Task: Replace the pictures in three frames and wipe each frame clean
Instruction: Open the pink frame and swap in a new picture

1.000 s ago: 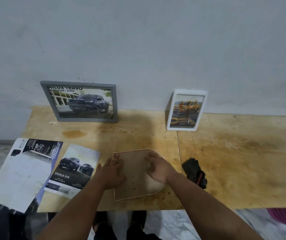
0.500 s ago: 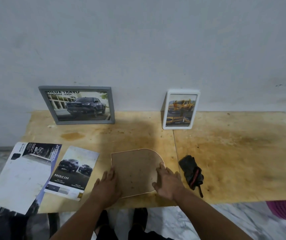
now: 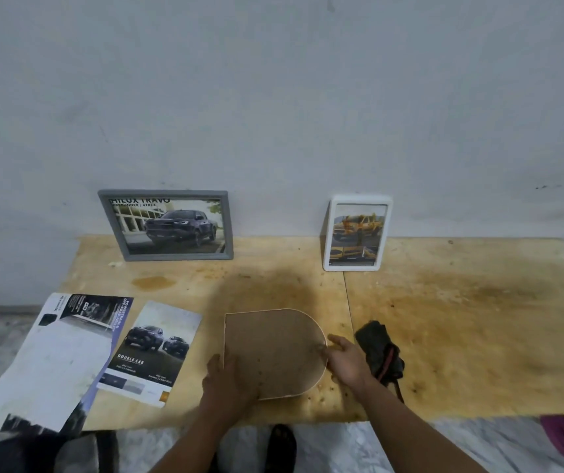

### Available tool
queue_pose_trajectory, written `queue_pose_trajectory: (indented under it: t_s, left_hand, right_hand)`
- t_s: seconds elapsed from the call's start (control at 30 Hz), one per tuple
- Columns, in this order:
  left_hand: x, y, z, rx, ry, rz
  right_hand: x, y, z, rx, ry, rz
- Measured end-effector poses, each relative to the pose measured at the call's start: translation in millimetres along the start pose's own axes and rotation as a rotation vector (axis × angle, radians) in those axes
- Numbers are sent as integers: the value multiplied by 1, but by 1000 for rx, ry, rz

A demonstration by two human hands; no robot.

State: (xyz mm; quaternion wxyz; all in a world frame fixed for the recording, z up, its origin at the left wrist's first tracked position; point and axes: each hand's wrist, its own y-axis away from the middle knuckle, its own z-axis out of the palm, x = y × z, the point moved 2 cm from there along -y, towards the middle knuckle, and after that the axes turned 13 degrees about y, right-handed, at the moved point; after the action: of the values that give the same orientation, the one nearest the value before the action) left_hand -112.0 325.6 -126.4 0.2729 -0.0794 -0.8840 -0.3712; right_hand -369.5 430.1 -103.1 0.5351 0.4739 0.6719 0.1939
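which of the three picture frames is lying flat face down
The arch-shaped frame with the brown board back, lying at the table's front edge between both hands. The grey rectangular frame and white rounded frame stand leaning against the wall, pictures showing.

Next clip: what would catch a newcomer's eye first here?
Two hands, left and right, at either side of a brown arched board lying flat at the table's near edge. Behind, a grey frame and a white frame lean against the wall, both showing trucks.
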Motion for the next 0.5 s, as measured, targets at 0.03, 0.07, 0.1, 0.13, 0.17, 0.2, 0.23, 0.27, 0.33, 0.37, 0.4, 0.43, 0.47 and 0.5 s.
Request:
queue_pose_trajectory:
  t_s: [0.03,0.07,0.1,0.13,0.17,0.2,0.23,0.27,0.33,0.37,0.4,0.43,0.47,0.5]
  left_hand:
    - [0,1,1,10,-4,-5]
    - [-1,2,1,23,-1,-5]
    - [0,5,0,33,2,7]
    - [2,7,-2,40,-1,27]
    - [3,8,-4,38,-11,46]
    - [5,10,-6,31,-20,67]
    - [6,11,-8,24,-30,84]
    - [8,13,-11,22,-42,104]
    - [13,17,-18,-2,-68,166]
    - [16,19,-22,-18,-94,221]
    - [21,19,-26,-37,-129,280]
    - [25,19,-31,-54,-170,342]
    - [29,18,-36,-62,-212,406]
    - [34,16,-43,-63,-242,468]
  right_hand:
    - [3,1,1,8,-60,20]
    - [7,-1,3,8,-133,41]
    - [9,0,5,1,-209,55]
    - [10,0,6,7,-256,50]
    - [12,-1,5,25,-269,34]
    - [12,-2,4,45,-264,14]
    - [10,-1,1,64,-254,2]
    - [8,-2,-2,76,-247,-1]
    - [0,-3,-8,92,-247,31]
    - [-4,-5,-12,96,-246,43]
    - [-8,-7,-17,105,-235,47]
    - [-13,-10,-23,117,-221,43]
    - [-18,-11,-29,132,-201,37]
    - [-25,-11,-35,137,-171,38]
